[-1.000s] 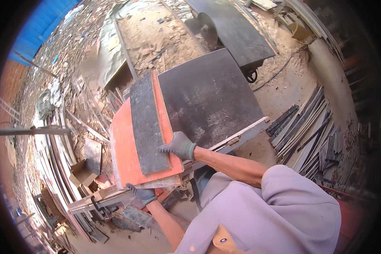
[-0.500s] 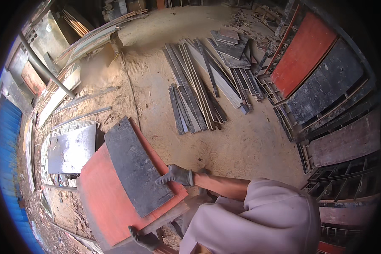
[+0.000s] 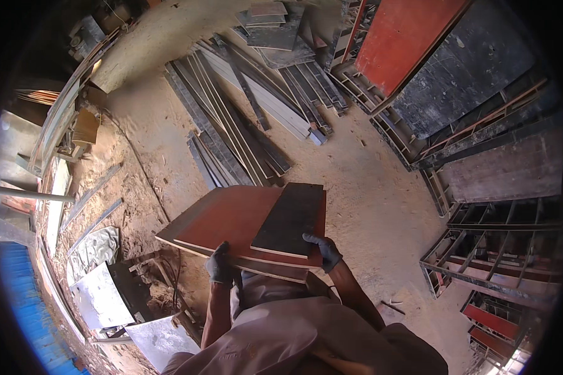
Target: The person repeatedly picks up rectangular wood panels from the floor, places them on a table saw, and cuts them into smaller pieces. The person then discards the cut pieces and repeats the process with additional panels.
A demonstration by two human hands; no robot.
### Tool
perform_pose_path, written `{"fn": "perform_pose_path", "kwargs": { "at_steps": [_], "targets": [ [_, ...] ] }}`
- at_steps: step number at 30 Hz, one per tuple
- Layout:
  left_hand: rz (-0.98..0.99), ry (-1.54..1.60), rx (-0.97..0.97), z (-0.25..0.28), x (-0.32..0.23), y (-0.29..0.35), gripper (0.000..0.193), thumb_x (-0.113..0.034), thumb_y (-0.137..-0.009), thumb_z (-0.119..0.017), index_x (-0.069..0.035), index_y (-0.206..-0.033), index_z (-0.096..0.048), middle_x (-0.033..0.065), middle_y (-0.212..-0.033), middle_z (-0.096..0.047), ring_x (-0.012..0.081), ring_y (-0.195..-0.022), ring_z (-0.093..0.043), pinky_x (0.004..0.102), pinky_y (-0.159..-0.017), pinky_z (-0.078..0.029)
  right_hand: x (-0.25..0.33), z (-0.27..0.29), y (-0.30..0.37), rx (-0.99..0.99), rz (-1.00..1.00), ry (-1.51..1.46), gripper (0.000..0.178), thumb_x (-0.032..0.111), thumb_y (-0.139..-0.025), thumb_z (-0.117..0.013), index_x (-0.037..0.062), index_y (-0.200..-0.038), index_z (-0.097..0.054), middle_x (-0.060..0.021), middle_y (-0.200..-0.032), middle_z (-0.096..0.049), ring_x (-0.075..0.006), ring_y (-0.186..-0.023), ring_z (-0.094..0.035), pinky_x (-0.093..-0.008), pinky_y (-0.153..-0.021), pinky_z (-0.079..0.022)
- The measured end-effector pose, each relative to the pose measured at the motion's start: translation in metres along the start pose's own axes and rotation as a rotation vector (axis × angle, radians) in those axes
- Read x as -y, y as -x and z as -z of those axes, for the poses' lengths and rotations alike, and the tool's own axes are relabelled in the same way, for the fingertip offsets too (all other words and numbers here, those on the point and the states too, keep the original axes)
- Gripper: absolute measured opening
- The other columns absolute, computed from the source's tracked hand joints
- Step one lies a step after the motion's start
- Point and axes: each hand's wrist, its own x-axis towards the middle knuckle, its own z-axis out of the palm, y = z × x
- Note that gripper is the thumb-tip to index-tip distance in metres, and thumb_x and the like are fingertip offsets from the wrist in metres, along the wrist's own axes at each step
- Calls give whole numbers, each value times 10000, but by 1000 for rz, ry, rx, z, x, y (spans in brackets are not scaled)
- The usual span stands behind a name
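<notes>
A small stack of flat boards is held in front of my body, level with both hands. On top lies a narrow black board (image 3: 291, 219), resting over a larger red board (image 3: 231, 215). A brownish board (image 3: 180, 226) shows below at the left, and another edge juts out toward me. My left hand (image 3: 219, 265), in a dark grey glove, is closed on the stack's near edge, thumb on top. At the near right corner, my gloved right hand (image 3: 324, 251) grips the stack beside the black board; its fingers underneath are hidden.
Long dark strips (image 3: 222, 119) lie on the sandy floor ahead, with piled dark panels (image 3: 281, 37) beyond. Metal racks at the right hold a red panel (image 3: 406, 40) and a black panel (image 3: 463, 69). Shiny sheets (image 3: 103, 297) and a blue corrugated wall (image 3: 22, 294) are at left.
The stack has swung from the left to in front of me, both hands still on it. My view has turned right, toward the racks.
</notes>
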Motion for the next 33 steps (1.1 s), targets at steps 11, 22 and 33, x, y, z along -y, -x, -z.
{"fn": "perform_pose_path", "kwargs": {
  "at_steps": [11,22,33],
  "targets": [
    [-156,-115,295,-317,-175,-159,299,-150,-975,-664,32,-1192,-759,122,-1137,-767,210,-1055,-718,359,-956,-567,265,-16,-161,-148,159,-37,458,138,-969,-732,-14,-1380,-598,-136,-1293,-700,-262,-1130,-703,-411,-1021,-576],
    [-594,317,277,-631,-602,-277,261,-136,-965,-706,45,-1149,-737,99,-1014,-742,180,-895,-705,323,-844,-559,716,-308,-331,453,552,-341,469,30,-918,-743,50,-1367,-611,-101,-1253,-711,-242,-1121,-704,-376,-1015,-573],
    [-761,306,384,-767,-764,-377,671,-217,-1052,-630,-97,-1632,-316,159,-1529,-551,331,-1284,-644,473,-1000,-583,1141,-530,-672,301,452,279,938,654,-853,-783,-35,-1415,-484,-184,-1330,-632,-336,-1049,-728,-435,-925,-615]
  ]
}}
